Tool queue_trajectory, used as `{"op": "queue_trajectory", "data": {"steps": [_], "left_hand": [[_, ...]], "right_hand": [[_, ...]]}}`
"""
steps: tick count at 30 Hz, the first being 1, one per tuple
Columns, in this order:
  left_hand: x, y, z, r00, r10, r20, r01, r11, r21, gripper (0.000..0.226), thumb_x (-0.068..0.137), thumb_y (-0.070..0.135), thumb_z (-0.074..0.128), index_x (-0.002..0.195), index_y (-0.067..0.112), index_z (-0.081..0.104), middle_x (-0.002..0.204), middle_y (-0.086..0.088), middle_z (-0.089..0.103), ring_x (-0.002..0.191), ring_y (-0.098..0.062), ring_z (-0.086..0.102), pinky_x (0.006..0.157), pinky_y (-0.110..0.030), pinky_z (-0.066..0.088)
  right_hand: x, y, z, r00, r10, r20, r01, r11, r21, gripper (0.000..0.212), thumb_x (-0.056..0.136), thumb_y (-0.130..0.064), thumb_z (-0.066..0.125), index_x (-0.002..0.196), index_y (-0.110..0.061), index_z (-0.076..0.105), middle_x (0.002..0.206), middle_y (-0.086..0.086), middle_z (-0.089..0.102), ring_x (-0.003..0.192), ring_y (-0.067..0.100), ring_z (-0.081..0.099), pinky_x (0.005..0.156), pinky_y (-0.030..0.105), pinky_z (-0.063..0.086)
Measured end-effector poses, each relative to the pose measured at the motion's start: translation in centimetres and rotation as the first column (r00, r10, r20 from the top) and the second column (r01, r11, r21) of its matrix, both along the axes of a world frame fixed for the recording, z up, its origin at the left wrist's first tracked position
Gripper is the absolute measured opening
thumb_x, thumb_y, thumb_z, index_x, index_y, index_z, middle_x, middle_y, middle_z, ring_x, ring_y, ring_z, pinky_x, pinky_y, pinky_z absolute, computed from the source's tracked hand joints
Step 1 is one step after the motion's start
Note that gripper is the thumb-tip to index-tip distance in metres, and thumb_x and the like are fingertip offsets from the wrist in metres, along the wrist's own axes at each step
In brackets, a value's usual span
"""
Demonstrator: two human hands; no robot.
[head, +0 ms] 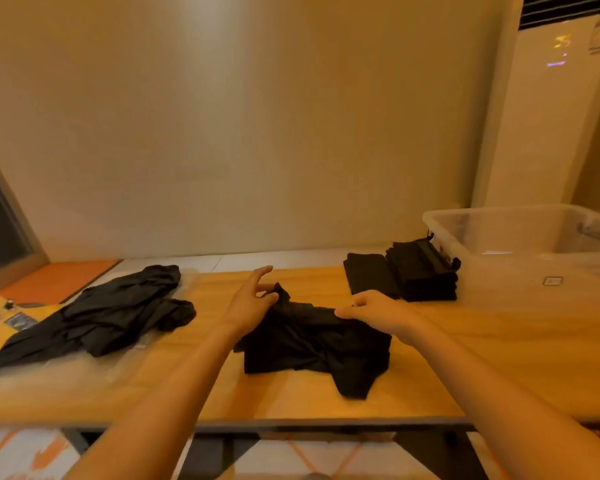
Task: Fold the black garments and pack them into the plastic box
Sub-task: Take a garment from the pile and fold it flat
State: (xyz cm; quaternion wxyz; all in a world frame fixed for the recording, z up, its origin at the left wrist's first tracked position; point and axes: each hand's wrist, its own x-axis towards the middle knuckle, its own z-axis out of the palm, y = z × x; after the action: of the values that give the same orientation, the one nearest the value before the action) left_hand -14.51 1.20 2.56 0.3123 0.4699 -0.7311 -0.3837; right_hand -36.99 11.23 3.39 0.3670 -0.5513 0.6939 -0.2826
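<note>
Left hand [253, 299] pinches black garment [312, 344] far-left corner | right hand [371, 310] grips its far edge | garment centred on bench [482, 358], bare wood right | plastic box [520, 237] far right, cut by frame | folded stack [423, 271] beside it

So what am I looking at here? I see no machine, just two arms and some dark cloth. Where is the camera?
There is no machine here. A person works with bare hands, and the single picture comes from a camera worn on their head, looking forward and down. That is why both arms reach in from the bottom. The left hand and the right hand each pinch the far edge of a crumpled black garment lying on the wooden table. To the left lies a loose heap of black clothes. At the far right, a folded black stack sits beside a clear plastic box, where the folded pieces are meant to go.
</note>
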Motion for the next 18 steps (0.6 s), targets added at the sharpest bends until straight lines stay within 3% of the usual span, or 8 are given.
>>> {"op": "queue_trajectory", "data": {"steps": [3, 5, 9, 12, 14, 18], "left_hand": [[-0.6, 2.7, -2.0, 1.000, -0.002, 0.017, 0.003, 0.998, -0.066, 0.011, 0.095, 0.016, 0.056, 0.103, 0.019, 0.064, 0.091, 0.000, 0.067, 0.075, -0.010, 0.064, 0.066, -0.019, 0.046], [-0.9, 4.0, -2.7, 0.999, -0.026, 0.047, 0.027, 0.999, -0.022, 0.017, 0.096, 0.022, 0.055, 0.084, 0.013, 0.063, 0.075, -0.003, 0.069, 0.059, -0.011, 0.062, 0.056, -0.018, 0.042], [-2.5, 5.5, -2.3, 0.996, -0.091, -0.001, 0.088, 0.968, 0.235, 0.037, 0.095, 0.043, 0.054, 0.094, 0.007, 0.063, 0.079, -0.008, 0.072, 0.056, -0.016, 0.064, 0.046, -0.020, 0.043], [-3.6, 5.9, -1.9, 0.995, -0.083, -0.062, 0.100, 0.933, 0.346, 0.033, 0.092, 0.041, 0.059, 0.105, 0.011, 0.061, 0.086, -0.008, 0.072, 0.061, -0.014, 0.066, 0.049, -0.020, 0.048], [-3.9, 5.8, -2.0, 0.998, -0.047, -0.048, 0.061, 0.936, 0.348, 0.019, 0.093, 0.027, 0.061, 0.100, 0.009, 0.063, 0.085, -0.008, 0.070, 0.059, -0.012, 0.065, 0.052, -0.019, 0.049], [-3.9, 6.1, -2.7, 0.990, 0.084, -0.115, -0.022, 0.889, 0.457, 0.011, 0.096, 0.009, 0.051, 0.096, 0.004, 0.061, 0.080, -0.009, 0.065, 0.057, -0.013, 0.061, 0.050, -0.018, 0.049]], "right_hand": [[0.0, 0.7, -0.6, 0.999, -0.035, -0.006, 0.035, 0.999, -0.017, 0.035, 0.091, -0.048, 0.057, 0.077, -0.016, 0.054, 0.076, 0.009, 0.050, 0.072, 0.021, 0.052, 0.060, 0.025, 0.035], [-0.2, 1.0, -0.7, 0.997, -0.055, 0.050, 0.057, 0.998, -0.025, 0.033, 0.092, -0.043, 0.058, 0.074, -0.015, 0.053, 0.078, 0.008, 0.052, 0.078, 0.022, 0.053, 0.066, 0.027, 0.038], [0.3, 2.0, -0.5, 0.999, -0.006, 0.052, 0.008, 1.000, -0.025, 0.028, 0.093, -0.037, 0.058, 0.075, -0.016, 0.052, 0.073, 0.003, 0.048, 0.071, 0.015, 0.047, 0.068, 0.026, 0.036], [1.2, 2.5, -0.7, 0.999, 0.043, 0.020, -0.042, 0.998, -0.051, 0.023, 0.095, -0.034, 0.056, 0.082, -0.016, 0.061, 0.081, -0.007, 0.057, 0.077, 0.008, 0.053, 0.070, 0.023, 0.040], [1.6, 2.3, -1.0, 0.999, -0.031, 0.011, 0.032, 0.995, -0.099, 0.020, 0.097, -0.032, 0.052, 0.095, -0.016, 0.064, 0.091, -0.003, 0.060, 0.085, 0.011, 0.056, 0.077, 0.026, 0.045], [1.3, 1.8, -0.8, 0.948, -0.278, 0.156, 0.301, 0.942, -0.149, 0.029, 0.103, -0.027, 0.038, 0.110, -0.005, 0.055, 0.078, 0.004, 0.043, 0.066, 0.013, 0.039, 0.059, 0.026, 0.032]]}}
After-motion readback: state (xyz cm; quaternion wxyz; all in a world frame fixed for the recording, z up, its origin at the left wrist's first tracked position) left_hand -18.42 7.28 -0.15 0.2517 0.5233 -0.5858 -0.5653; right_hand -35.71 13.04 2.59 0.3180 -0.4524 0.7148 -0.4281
